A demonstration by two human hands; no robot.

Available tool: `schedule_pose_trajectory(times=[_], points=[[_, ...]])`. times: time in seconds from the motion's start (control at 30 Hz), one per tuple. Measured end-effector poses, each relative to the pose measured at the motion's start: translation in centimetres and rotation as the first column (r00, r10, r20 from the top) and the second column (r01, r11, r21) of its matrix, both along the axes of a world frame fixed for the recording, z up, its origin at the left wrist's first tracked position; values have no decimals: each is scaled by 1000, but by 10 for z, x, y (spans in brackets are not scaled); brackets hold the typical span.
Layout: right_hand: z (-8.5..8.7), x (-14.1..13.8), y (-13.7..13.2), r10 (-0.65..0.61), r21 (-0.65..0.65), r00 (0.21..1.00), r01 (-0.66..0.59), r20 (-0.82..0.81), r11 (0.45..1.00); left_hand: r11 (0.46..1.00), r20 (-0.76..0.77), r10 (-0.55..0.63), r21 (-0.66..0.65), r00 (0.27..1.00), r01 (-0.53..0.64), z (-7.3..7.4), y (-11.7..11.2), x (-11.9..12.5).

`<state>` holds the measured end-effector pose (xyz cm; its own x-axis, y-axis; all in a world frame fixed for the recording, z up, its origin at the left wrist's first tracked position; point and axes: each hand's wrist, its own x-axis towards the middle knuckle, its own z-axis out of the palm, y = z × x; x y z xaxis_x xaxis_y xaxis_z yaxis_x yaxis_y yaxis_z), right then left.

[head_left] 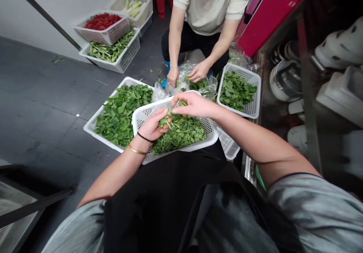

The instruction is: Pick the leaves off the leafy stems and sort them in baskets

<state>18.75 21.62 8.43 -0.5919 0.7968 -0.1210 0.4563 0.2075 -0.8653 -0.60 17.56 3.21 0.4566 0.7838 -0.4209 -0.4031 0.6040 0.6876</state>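
Note:
My left hand (154, 125) is closed around a small bunch of leafy greens (166, 121), held above a white perforated basket (211, 132). My right hand (191, 104) reaches in from the right, thumb and fingers pinched near the top of that bunch. A bit of green shows between its fingers too. Chopped-looking greens (181, 134) fill the bottom of the basket, which rests at my lap. Beyond its left side stands a larger white basket (113, 142) heaped with loose green leaves (121, 113).
Opposite me a person's hands (198, 71) handle greens over a clear plastic bag (181, 75). To the right is another basket of leaves (236, 90). Stacked baskets with red chillies (103, 21) and cut green vegetables (112, 49) stand far left. A metal rack (309, 94) runs along the right.

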Motion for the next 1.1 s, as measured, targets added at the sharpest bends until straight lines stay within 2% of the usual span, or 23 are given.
schedule_pose_trajectory(times=[0.07, 0.1, 0.17, 0.23, 0.3, 0.4, 0.5, 0.57, 0.63, 0.67, 0.73, 0.77, 0.8, 0.87, 0.93, 0.97, 1.03, 1.1], points=[[1, 0, -4, -22, 108, 998, 17, 50, 994, 999, -38, -34, -1, 999, 34, 1, -2, 3], [1, 1, -4, -34, 122, 998, 28, 54, 992, 998, -56, -57, -8, 997, 56, 1, -3, 3], [2, 5, -2, -60, 45, 998, 59, 17, 997, 996, -79, -85, -26, 993, 83, 1, -4, 2], [0, 11, 1, -111, -138, 991, 100, -75, 985, 998, -88, -60, -17, 994, 58, 1, -5, 0], [-5, 13, 1, -205, -330, 959, 133, -197, 935, 999, -96, 25, 28, 995, -23, 2, -5, 1], [-17, 4, -7, -382, -537, 853, 148, -356, 831, 967, -104, 224, 149, 969, -208, 5, -5, 9], [-30, -12, -19, -484, -630, 779, 150, -399, 762, 894, -101, 399, 266, 912, -361, 6, -5, 20], [-35, -18, -24, -487, -639, 787, 158, -379, 753, 869, -115, 438, 308, 892, -387, 5, -5, 23], [-36, -18, -26, -446, -572, 833, 202, -326, 795, 876, -139, 424, 312, 895, -367, 5, -5, 22], [-34, -16, -26, -420, -481, 858, 246, -296, 841, 890, -159, 400, 302, 903, -341, 5, -5, 21], [-28, -7, -24, -352, -158, 904, 321, -245, 934, 929, -223, 319, 267, 921, -257, 7, -6, 16], [-24, -2, -23, -300, 38, 930, 315, -214, 948, 948, -260, 264, 247, 929, -200, 9, -6, 13], [-20, 3, -21, -234, 214, 958, 266, -166, 940, 962, -292, 209, 231, 933, -143, 10, -7, 11], [-12, 10, -20, -72, 427, 997, 63, 4, 902, 975, -336, 133, 212, 932, -63, 14, -7, 8], [-7, 12, -20, 47, 484, 979, -138, 196, 864, 978, -359, 107, 206, 927, -32, 16, -7, 7], [-5, 10, -21, 69, 492, 961, -198, 268, 848, 979, -370, 102, 203, 923, -27, 17, -7, 7], [-4, 5, -23, 51, 501, 940, -225, 338, 835, 976, -398, 107, 217, 911, -20, 17, -7, 7], [-6, -1, -24, -10, 475, 953, -141, 302, 869, 951, -449, 152, 310, 880, -6, 17, -9, 7]])
